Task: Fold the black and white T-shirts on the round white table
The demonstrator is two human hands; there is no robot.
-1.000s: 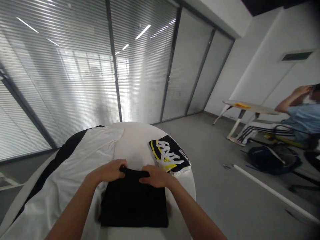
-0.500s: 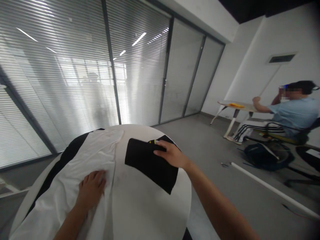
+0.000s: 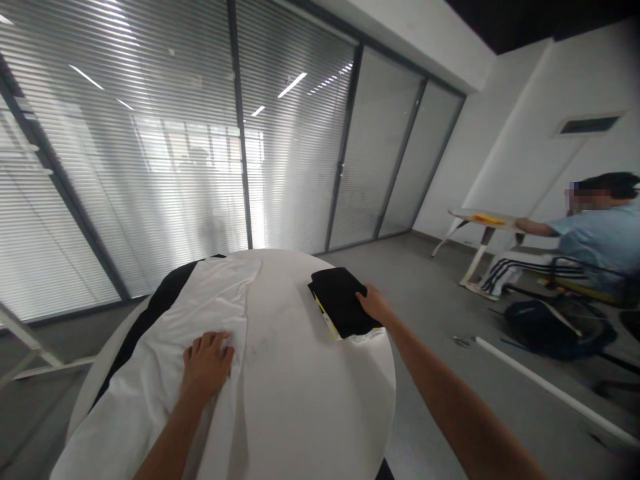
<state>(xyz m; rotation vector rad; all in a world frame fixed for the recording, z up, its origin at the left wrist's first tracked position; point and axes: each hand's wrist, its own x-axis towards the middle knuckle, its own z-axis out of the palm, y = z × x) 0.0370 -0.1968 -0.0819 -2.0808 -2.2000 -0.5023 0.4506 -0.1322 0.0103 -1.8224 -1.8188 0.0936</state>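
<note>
A folded black garment [image 3: 340,299] lies on top of another folded piece with a yellow edge [image 3: 327,322] at the right rim of the round white table [image 3: 310,393]. My right hand [image 3: 374,305] rests on the black garment's near right corner, fingers flat. My left hand [image 3: 207,360] lies open, fingers spread, on a white garment [image 3: 165,360] spread over the table's left side. A black garment [image 3: 160,303] shows from under the white one at its far left edge.
A person in a light blue shirt [image 3: 597,233] sits on a chair at the right beside a small table [image 3: 485,220]. A dark bag [image 3: 550,327] and a long white pole [image 3: 550,390] lie on the grey floor. Glass walls with blinds stand behind.
My right hand has carried the folded black garment from the table's near middle onto the printed folded piece at the right. My left hand has let go and moved onto the white garment.
</note>
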